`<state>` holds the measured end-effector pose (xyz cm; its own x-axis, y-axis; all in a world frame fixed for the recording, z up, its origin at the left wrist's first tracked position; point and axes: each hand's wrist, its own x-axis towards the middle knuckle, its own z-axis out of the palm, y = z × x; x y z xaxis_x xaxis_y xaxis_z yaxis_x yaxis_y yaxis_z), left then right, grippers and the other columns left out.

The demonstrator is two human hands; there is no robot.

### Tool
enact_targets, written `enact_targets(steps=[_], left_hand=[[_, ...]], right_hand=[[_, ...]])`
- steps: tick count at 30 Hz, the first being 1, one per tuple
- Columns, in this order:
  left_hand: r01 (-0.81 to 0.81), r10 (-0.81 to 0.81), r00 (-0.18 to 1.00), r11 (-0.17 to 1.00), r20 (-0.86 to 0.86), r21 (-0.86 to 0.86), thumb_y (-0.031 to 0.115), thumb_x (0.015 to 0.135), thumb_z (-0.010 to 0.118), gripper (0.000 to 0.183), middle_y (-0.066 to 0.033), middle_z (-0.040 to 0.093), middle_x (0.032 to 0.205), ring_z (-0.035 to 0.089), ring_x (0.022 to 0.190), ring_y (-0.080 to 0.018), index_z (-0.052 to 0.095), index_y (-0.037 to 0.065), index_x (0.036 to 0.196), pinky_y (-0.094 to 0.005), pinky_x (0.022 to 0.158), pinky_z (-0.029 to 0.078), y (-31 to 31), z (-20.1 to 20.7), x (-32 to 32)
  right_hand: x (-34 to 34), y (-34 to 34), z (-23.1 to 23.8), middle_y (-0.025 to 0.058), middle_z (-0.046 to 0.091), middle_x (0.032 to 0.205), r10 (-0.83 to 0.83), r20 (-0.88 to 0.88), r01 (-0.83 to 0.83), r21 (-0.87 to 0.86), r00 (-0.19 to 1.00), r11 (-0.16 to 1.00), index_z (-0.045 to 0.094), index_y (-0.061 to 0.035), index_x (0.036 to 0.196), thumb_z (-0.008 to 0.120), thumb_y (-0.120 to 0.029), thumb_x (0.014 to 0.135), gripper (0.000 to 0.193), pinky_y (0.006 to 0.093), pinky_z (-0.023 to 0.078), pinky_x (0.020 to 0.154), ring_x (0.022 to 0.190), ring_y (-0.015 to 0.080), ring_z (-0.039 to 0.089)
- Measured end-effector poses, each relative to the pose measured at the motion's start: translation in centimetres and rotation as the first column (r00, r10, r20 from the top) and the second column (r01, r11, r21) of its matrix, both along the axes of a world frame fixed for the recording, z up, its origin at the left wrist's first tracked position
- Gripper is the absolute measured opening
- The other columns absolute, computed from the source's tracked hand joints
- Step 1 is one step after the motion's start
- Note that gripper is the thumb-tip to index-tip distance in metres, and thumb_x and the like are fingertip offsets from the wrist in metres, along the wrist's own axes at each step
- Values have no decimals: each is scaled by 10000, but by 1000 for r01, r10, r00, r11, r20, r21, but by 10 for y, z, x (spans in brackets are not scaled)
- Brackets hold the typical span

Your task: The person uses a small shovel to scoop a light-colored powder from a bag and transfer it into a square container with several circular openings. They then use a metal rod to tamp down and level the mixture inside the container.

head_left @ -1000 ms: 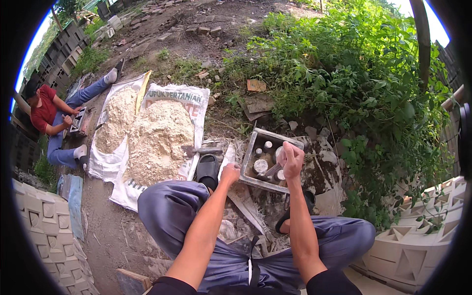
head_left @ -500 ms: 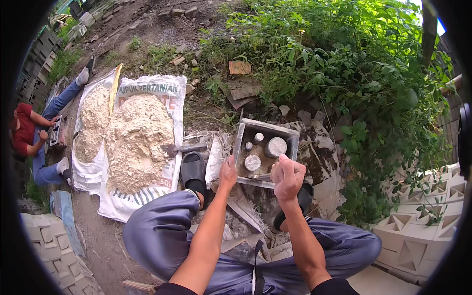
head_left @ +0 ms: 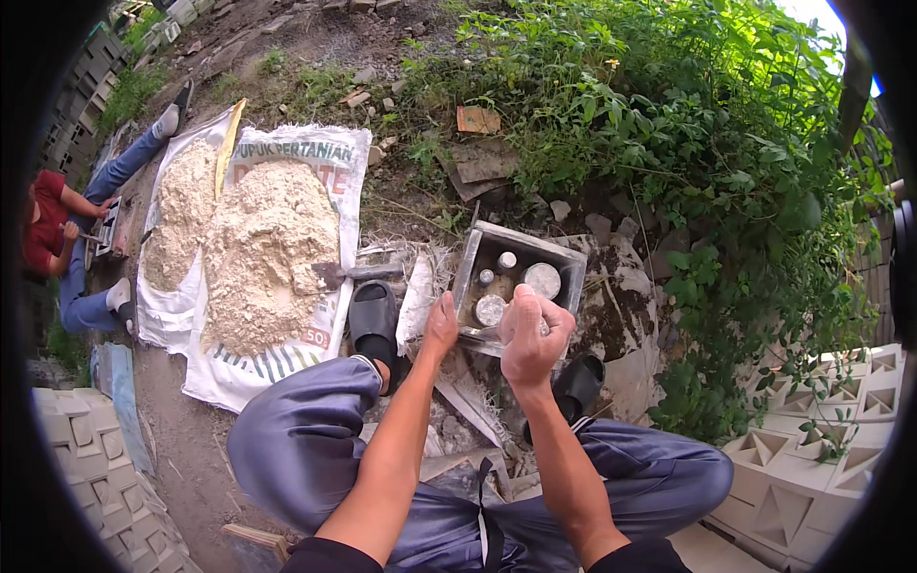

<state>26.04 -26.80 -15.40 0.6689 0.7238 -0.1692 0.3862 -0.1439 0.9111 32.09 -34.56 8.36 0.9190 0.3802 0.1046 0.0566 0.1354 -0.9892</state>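
Observation:
A square, grey box mould (head_left: 468, 269) stands on the ground between my feet. Inside, several pale-topped round cylinders rise from its floor, among them a large one (head_left: 543, 281) and a small one (head_left: 507, 260). Against the mould's near left side rests my left hand (head_left: 440, 327), thumb up and fingers fairly straight, apparently wrapped round nothing. My right hand (head_left: 535, 342) is a fist over the mould's near right part, thumb uppermost. Whatever it grips is hidden behind the fingers. A trowel (head_left: 371, 271) lies left of the mould, its blade toward the heap of pale powder (head_left: 272, 244).
The heap lies on white sacks (head_left: 353, 162). My sandalled feet (head_left: 374, 320) flank the mould. Leafy plants (head_left: 707, 143) grow behind and right. Patterned blocks (head_left: 821, 458) are stacked at right and at lower left. Another person in a red shirt (head_left: 46, 224) sits far left.
My right fist has moved left, in over the mould's near edge, and covers more of it. My left hand stays at the mould's side. The whole view has shifted slightly.

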Motion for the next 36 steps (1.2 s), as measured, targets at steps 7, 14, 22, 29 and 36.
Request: enact_targets(steps=[7,14,22,29,36], left_hand=[[-50,60,996,988,67,-146,431,983,245,624,-305,530,1155,465,1134,-431,504,-113,1148,-398,986,345,5,-51,-8],[33,-36,999,989,-22,-147,453,976,228,656,-299,470,1258,413,1223,-396,467,-108,1217,-370,1039,300,-11,-1,8],[-31,28,999,987,-24,-159,410,981,230,610,-291,457,1275,396,1240,-383,449,-100,1234,-375,1046,295,1,-17,-1],[-15,10,999,988,-37,-152,421,982,212,628,-296,467,1260,418,1207,-404,474,-103,1209,-379,1044,301,-3,-15,3],[99,-95,994,993,-60,66,443,979,212,656,-326,463,1242,413,1200,-428,469,-118,1199,-396,1026,314,3,-37,-10]], right_hand=[[7,6,-32,-30,333,451,-37,-29,38,14,999,999,358,-54,498,483,-143,908,439,244,196,370,387,52,277],[5,-39,-66,-18,326,445,-26,119,24,16,993,1000,341,-46,486,441,-87,885,413,258,211,383,394,64,287],[-3,-46,26,9,414,439,-9,54,4,96,998,995,440,23,501,486,-59,845,356,263,268,383,385,75,373],[29,-59,-56,-29,374,463,-39,-14,41,128,999,991,369,-20,521,473,-84,875,374,246,214,381,397,45,310],[35,-67,28,-37,312,454,-143,-100,160,199,985,967,316,-65,511,470,-116,900,422,234,193,359,381,44,266]])
